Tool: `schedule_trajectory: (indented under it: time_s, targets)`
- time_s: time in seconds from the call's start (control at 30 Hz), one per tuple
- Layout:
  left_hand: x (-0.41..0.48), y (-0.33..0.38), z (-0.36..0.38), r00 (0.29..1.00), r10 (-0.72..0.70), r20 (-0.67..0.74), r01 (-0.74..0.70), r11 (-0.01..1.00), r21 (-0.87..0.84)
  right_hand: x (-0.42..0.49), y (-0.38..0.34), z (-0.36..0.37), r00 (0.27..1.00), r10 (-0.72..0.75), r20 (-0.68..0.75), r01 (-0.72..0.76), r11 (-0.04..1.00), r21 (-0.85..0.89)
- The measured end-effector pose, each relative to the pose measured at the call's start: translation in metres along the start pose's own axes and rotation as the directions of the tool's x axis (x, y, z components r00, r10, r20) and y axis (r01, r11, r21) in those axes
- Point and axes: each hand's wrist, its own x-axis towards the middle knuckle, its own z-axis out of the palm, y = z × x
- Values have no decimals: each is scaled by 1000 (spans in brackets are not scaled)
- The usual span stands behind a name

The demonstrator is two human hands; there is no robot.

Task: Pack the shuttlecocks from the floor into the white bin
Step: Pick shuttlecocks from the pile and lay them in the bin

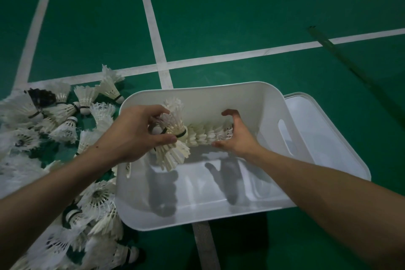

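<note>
The white bin (219, 210) sits on the green court floor in the middle of the view. Over its left side, my left hand (133, 133) grips a few white feather shuttlecocks (173, 140) by their cork ends. A row of nested shuttlecocks (208, 135) runs from them to the right, inside the bin. My right hand (238, 138) cups the right end of that row, thumb under and fingers curled over it. A large pile of loose shuttlecocks (65, 120) lies on the floor to the left of the bin.
A white lid (324, 138) lies flat under and to the right of the bin. White court lines (153, 26) cross the green floor. A dark thin strip (341, 55) runs diagonally at the upper right. More shuttlecocks (96, 215) crowd the bin's lower left corner.
</note>
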Motion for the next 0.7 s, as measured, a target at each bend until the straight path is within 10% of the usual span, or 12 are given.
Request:
schedule_trajectory:
  time_s: [0.33, 0.7]
  targets:
    - [9, 11, 10, 996, 48, 75, -51, 998, 39, -14, -30, -39, 999, 36, -20, -40, 933, -358]
    - [6, 23, 13, 977, 143, 159, -152, 987, 46, -52, -89, -14, 918, -368, 149, 364, 930, 56]
